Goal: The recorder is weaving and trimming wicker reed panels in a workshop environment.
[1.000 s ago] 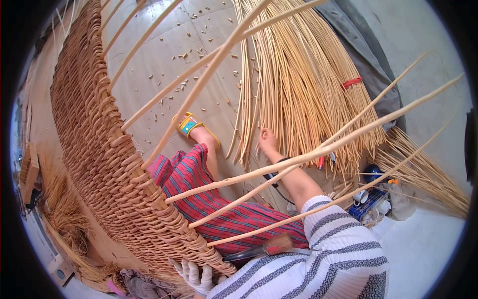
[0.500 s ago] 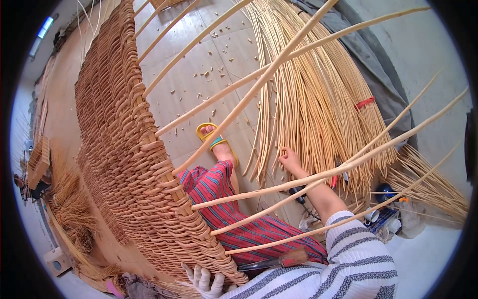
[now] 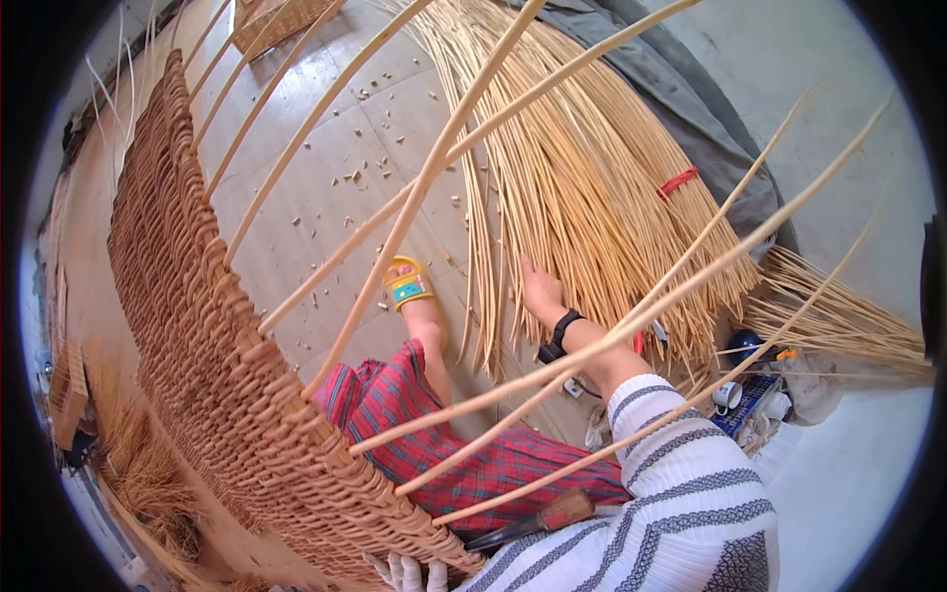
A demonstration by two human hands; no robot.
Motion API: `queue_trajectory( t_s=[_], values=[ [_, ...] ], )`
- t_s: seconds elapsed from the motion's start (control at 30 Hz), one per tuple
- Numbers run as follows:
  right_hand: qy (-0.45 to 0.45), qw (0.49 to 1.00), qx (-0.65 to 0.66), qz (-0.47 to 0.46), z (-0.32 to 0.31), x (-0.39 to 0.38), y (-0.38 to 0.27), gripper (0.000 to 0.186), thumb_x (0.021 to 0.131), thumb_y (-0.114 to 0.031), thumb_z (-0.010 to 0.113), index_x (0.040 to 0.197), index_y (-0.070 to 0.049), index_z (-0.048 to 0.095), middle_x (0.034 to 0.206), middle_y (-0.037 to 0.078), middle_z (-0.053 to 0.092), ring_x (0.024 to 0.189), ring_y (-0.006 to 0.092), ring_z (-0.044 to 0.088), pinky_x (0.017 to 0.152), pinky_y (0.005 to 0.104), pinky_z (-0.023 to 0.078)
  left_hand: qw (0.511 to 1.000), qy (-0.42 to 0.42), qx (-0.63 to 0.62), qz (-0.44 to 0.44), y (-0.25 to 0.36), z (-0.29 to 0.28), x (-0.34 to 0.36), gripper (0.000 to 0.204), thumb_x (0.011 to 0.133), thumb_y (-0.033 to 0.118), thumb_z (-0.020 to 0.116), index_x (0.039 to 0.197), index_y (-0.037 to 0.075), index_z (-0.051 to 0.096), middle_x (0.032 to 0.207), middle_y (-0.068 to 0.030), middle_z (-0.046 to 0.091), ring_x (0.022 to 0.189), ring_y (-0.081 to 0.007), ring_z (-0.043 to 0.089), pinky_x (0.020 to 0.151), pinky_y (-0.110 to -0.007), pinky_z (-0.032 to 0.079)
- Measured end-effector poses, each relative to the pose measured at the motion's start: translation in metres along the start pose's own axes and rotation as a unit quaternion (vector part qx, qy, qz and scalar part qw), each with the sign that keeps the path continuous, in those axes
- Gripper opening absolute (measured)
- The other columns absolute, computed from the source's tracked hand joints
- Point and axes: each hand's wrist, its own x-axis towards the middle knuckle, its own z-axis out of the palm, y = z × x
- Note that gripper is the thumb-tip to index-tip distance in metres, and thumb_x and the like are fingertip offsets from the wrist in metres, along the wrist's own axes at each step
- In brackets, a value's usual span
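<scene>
A large woven wicker basket leans across my left side, its long bare stakes sticking out to the right. My left hand, in a pale glove, has its fingers curled on the basket's lower edge; part of it is cut off by the frame. My right hand is down at the left side of a big spread bundle of peeled willow rods. Its fingers look drawn together, their tips partly hidden among the rods. A dark wristband circles that wrist. Across my lap lies a wooden-handled tool.
Short cut ends litter the tiled floor. A second rod bundle lies at the right, beside a mug and a blue tray. Brown fibre strands are heaped at the left. A wicker box stands at the far end.
The whole view has shifted, with the basket and rods sitting further left. My right hand has moved slightly among the rods, and its wristband now shows. Less of my left hand is visible.
</scene>
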Motion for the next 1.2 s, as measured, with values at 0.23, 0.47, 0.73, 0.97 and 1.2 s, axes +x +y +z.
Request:
queue_trajectory(
  t_s=[0.23, 0.47, 0.73, 0.97, 1.2],
  values=[
    [0.132, 0.878, -0.334, -0.316, -0.018, 0.094, -0.011, 0.041, 0.104, -0.019, 0.048, 0.140, -0.011, 0.063, 0.155, 0.009, 0.057, 0.154, 0.0264, 0.041, 0.125, 0.0501, 0.029, 0.998, 0.067, -0.001, -0.010, -0.007, 0.093, 0.019, 0.059, 0.105, 0.056, 0.054, 0.153, 0.021, 0.055, 0.158, -0.0119, 0.052, 0.150, -0.0314, 0.046, 0.121, -0.079, 0.026],
    [0.118, 0.859, -0.315, -0.386, -0.011, 0.161, -0.039, 0.024, 0.101, -0.018, 0.053, 0.120, -0.014, 0.068, 0.132, 0.008, 0.071, 0.145, 0.0269, 0.052, 0.121, 0.0487, 0.035, 0.998, 0.059, 0.009, -0.030, 0.005, 0.129, 0.010, 0.059, 0.105, 0.055, 0.055, 0.153, 0.020, 0.055, 0.158, -0.0120, 0.052, 0.150, -0.0313, 0.047, 0.121, -0.078, 0.026],
    [0.175, 0.911, -0.241, -0.286, -0.037, 0.240, -0.012, 0.016, 0.089, -0.014, 0.065, 0.104, -0.008, 0.067, 0.086, 0.014, 0.077, 0.092, 0.0320, 0.076, 0.082, 0.0458, 0.060, 0.998, 0.048, 0.023, -0.017, -0.001, 0.160, 0.008, 0.059, 0.105, 0.054, 0.056, 0.153, 0.020, 0.055, 0.157, -0.0121, 0.053, 0.149, -0.0311, 0.047, 0.121, -0.078, 0.026],
    [0.228, 0.948, -0.175, -0.136, -0.057, 0.250, -0.053, 0.020, 0.092, -0.012, 0.061, 0.111, -0.010, 0.066, 0.084, 0.019, 0.075, 0.092, 0.0374, 0.076, 0.069, 0.0524, 0.061, 0.999, 0.016, 0.039, -0.030, 0.014, 0.151, -0.015, 0.058, 0.105, 0.053, 0.056, 0.152, 0.019, 0.055, 0.157, -0.0122, 0.053, 0.149, -0.0309, 0.048, 0.121, -0.077, 0.027],
    [0.278, 0.936, -0.137, -0.170, -0.049, 0.271, -0.036, 0.023, 0.094, -0.022, 0.064, 0.116, -0.015, 0.066, 0.089, 0.017, 0.077, 0.087, 0.0379, 0.077, 0.073, 0.0523, 0.060, 0.998, 0.014, 0.051, -0.035, 0.029, 0.150, -0.021, 0.058, 0.105, 0.052, 0.057, 0.152, 0.019, 0.055, 0.156, -0.0123, 0.054, 0.149, -0.0308, 0.048, 0.122, -0.077, 0.027]
  ],
)
